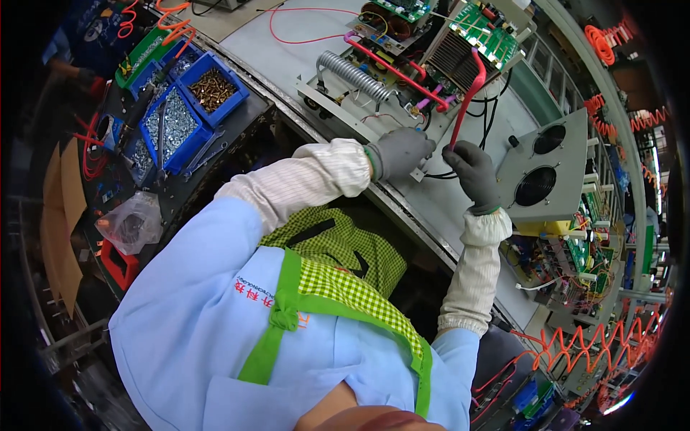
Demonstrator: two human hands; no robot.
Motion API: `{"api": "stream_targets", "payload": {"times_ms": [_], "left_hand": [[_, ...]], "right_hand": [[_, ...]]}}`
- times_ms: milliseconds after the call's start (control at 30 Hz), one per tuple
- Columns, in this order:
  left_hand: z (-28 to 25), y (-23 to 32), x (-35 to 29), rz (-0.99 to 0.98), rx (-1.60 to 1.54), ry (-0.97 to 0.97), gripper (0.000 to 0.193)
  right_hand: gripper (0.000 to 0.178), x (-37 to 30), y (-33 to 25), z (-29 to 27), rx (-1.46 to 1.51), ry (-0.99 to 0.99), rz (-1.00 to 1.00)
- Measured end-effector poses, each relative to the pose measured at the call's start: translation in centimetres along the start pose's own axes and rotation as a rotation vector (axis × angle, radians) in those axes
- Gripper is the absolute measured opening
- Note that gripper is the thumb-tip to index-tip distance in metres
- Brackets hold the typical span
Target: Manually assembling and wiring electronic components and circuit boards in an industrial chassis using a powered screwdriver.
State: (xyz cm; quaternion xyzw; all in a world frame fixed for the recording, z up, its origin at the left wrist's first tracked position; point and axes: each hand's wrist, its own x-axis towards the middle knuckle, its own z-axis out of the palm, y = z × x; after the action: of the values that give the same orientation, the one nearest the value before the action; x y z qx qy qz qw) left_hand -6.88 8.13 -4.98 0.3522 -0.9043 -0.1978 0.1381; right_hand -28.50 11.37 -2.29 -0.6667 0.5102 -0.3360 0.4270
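Observation:
Both my hands wear grey gloves. My right hand is closed round the lower end of a thick red cable, which runs up toward a green circuit board over a finned heatsink. My left hand is at the near corner of an open metal chassis, its fingers curled; what they grip, if anything, is hidden. Inside the chassis lie a silvery coiled spring-like part and another red cable with purple ends. Black cables hang beyond my right hand.
A grey panel with two round fans leans at the right, near another wired circuit assembly. Blue bins of screws, a wrench and a power screwdriver are on the left bench. Orange coiled hoses hang right. Another person is far left.

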Motion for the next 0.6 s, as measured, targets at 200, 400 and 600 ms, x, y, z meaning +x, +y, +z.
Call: {"api": "stream_targets", "payload": {"times_ms": [200,400,600], "left_hand": [[-0.4,-1.4,1.5,-0.089,-0.479,-0.035,0.023],[-0.4,-2.3,1.6,-0.012,-0.513,-0.016,0.026],[-0.5,-2.4,1.2,-0.007,-0.642,-0.013,0.028]], "right_hand": [[0.023,1.1,-0.4,1.8,0.136,-0.049,0.002],[0.022,1.2,0.3,2.0,0.053,-0.025,0.012],[0.018,1.3,-0.2,2.4,-0.103,0.02,-0.126]]}}
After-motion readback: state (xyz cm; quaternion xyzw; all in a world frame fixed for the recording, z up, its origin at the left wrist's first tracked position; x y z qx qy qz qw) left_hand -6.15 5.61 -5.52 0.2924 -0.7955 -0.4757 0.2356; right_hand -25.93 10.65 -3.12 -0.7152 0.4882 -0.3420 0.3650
